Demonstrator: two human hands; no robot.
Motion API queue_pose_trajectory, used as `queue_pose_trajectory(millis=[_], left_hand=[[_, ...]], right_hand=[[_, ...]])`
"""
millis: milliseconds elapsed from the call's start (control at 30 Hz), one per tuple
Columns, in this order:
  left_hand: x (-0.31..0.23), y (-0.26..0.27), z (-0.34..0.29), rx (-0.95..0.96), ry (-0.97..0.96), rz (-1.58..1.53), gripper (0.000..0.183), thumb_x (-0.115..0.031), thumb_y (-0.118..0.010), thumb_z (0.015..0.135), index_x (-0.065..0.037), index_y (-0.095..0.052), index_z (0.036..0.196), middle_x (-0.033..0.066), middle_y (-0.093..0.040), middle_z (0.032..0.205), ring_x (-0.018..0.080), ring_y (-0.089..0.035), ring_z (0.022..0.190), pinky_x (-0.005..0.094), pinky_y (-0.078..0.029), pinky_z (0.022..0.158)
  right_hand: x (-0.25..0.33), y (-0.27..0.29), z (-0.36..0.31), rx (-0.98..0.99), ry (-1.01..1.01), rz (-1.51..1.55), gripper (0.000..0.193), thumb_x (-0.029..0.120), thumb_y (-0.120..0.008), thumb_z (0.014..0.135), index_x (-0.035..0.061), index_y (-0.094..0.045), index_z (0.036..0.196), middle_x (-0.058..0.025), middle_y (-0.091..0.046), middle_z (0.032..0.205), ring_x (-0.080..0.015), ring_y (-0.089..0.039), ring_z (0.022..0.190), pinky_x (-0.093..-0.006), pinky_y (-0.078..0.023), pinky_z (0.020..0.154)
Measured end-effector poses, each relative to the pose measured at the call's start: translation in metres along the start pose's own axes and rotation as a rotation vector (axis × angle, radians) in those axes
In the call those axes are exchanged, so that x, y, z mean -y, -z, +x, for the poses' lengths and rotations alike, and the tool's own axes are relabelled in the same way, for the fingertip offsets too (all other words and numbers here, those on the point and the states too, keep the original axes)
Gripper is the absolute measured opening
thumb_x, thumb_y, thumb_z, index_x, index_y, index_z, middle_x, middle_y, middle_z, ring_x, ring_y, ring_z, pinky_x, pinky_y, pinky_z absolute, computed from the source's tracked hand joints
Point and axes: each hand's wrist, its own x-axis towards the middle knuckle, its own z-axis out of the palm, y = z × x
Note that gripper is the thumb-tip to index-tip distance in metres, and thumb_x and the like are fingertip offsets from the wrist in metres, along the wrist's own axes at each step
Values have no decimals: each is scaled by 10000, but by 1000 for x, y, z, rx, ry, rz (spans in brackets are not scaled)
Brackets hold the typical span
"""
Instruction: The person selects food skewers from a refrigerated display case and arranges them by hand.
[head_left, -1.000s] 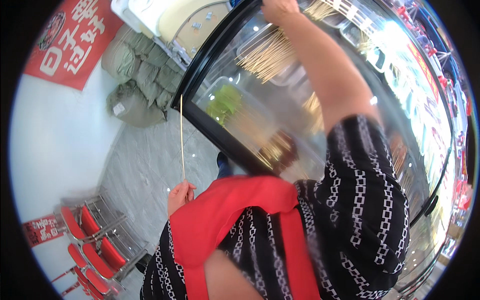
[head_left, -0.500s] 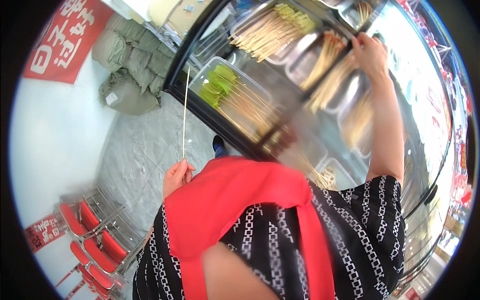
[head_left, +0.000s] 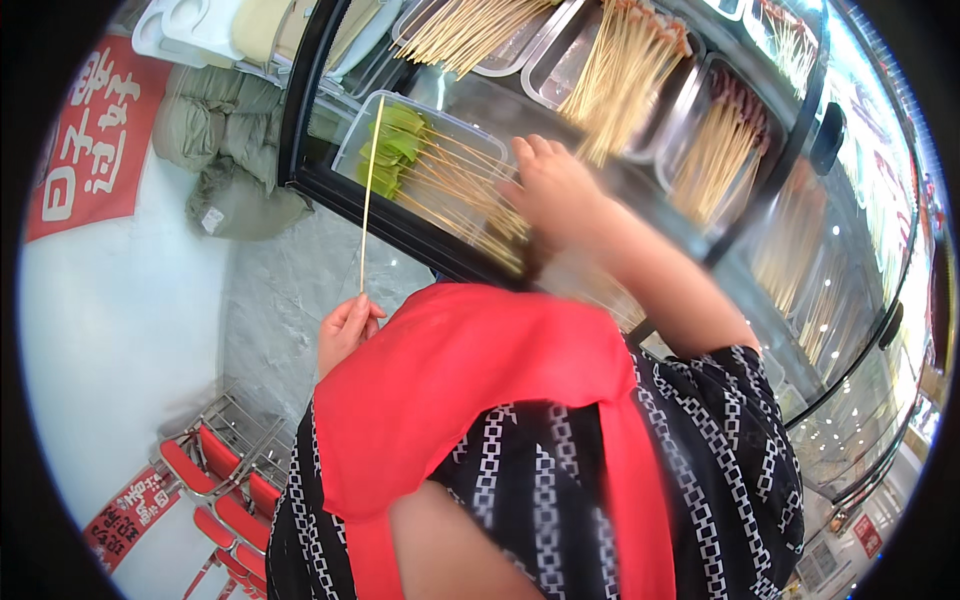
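My left hand [head_left: 346,330] is near my red apron and pinches the lower end of a bare bamboo skewer [head_left: 368,190] that stands almost upright. My right hand [head_left: 556,186] is blurred and reaches into the open display case, over a clear tray [head_left: 352,148] of green vegetable skewers. Its fingers hang just above the skewer sticks; whether it holds any is hidden by the blur. Metal trays of other skewers [head_left: 628,70] lie further back in the case.
The case's black frame [head_left: 300,110] runs along its left and front edge, and its curved glass front [head_left: 850,300] bends away on the right. A grey-green bundle of cloth [head_left: 215,130] lies on the floor. Red chairs [head_left: 215,480] stand at the lower left.
My right hand has come back from the far trays toward me and now hovers over the tray of green skewers. The left hand still holds the bare skewer upright.
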Motion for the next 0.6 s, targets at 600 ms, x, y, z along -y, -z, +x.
queue_pose_trajectory(millis=[600], left_hand=[[4,-2,-1,-87,16,-48,314,-292,-491,875,-23,-552,724,-31,-397,504,27,-342,423,178,-263,410]], right_hand=[[37,-37,1,716,-321,508,535,430,-545,761,-94,-591,862,-239,-596,876,-332,-585,859,-372,-449,773]])
